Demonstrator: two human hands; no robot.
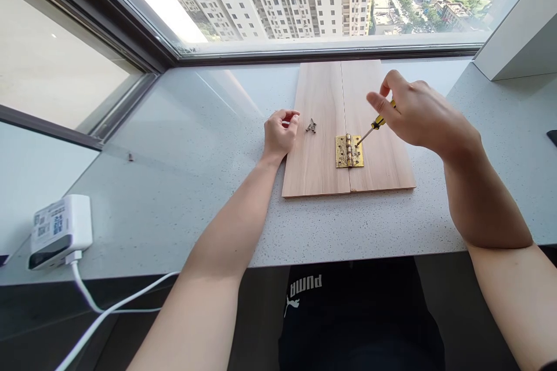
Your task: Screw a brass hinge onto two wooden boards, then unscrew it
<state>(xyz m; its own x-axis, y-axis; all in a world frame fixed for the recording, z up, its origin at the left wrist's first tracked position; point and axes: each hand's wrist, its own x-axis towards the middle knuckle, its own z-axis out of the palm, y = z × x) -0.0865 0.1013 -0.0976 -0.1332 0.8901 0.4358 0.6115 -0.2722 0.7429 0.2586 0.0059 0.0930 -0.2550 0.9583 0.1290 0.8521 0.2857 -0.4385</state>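
My right hand (413,110) is closed around a yellow and black screwdriver (378,122). Its shaft slants down to the right leaf of a brass-coloured hinge (342,153), with the tip at one of the holes. The hinge lies across the seam between two light wooden boards (317,171), placed side by side. At the left board's edge rests my left hand (279,136), fingers curled and thumb near the index finger; whether something small is pinched there I cannot make out. Several loose screws (311,126) lie on the left board, close to this hand.
Beneath the boards is a speckled pale countertop (217,168) along a window. A white device (63,229) with a white cable (108,310) stands at the left. One small dark object (130,157) lies left of the boards. A white box-like block (517,35) is at the back right.
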